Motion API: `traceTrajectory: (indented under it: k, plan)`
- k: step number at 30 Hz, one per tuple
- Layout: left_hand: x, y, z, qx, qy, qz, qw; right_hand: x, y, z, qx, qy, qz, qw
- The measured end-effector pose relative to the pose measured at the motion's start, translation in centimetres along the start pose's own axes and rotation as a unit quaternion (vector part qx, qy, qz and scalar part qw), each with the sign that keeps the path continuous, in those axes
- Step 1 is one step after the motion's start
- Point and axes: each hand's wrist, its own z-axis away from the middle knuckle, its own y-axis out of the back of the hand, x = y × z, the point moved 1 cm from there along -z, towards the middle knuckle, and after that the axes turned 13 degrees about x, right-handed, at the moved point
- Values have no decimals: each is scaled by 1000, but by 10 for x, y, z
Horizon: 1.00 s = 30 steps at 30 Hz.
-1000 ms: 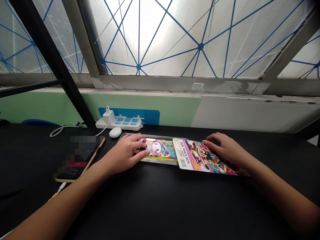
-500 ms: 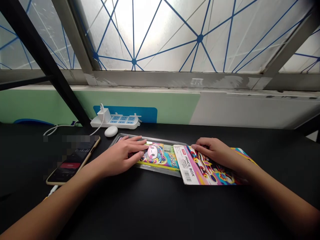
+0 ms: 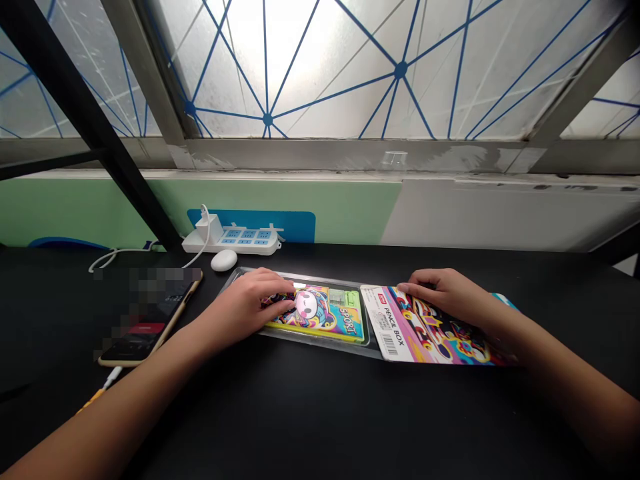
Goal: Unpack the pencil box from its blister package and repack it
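A bright pencil box [image 3: 333, 313], with a white cartoon character and the word SPORT on it, lies in a clear plastic tray [image 3: 325, 341]. My left hand [image 3: 255, 297] rests over the box's left end, its fingers bent down and the thumb near the front side; the fingertips are partly hidden. To the right is a colourful printed card [image 3: 415, 333] marked PENCIL BOX, with a barcode. My right hand [image 3: 443, 293] grips the card at its far edge, thumb on top, the other fingers curled. The card's left edge overlaps the tray's right end.
A phone [image 3: 167, 327] with a cable plugged in lies left of my left hand. Behind the tray are a small white rounded case [image 3: 224, 261] and a white power strip [image 3: 245, 241] with a charger. A black slanted post [image 3: 135, 180] stands at the left.
The card has slid right with my right hand, baring the pencil box's right end and part of the tray. My left hand's fingers have bent from lying flat to curling over the box.
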Motion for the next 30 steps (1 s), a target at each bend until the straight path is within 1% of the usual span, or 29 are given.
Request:
traceTrajectory:
  k: [5, 12, 15, 18, 20, 26, 30]
  plan:
    - [-2, 1, 0, -5, -14, 11, 1000, -2, 4, 2, 27, -12, -17, 999]
    - [-3, 2, -2, -15, -10, 16, 1000, 8, 9, 1, 17, -29, -17, 999]
    - [0, 5, -2, -43, -7, 15, 999, 6, 11, 2, 25, -43, -30, 998]
    - [4, 8, 1, -89, 12, 4, 996, 1, 7, 5, 21, -73, -57, 996]
    - [7, 9, 2, -109, 25, -6, 994, -6, 1, 8, 24, -83, -71, 994]
    - [19, 8, 1, -128, 47, 16, 990, -31, -16, 19, 37, -73, -72, 994]
    - [35, 2, 2, -138, 51, 85, 985, -42, -23, 24, 27, -78, -86, 993]
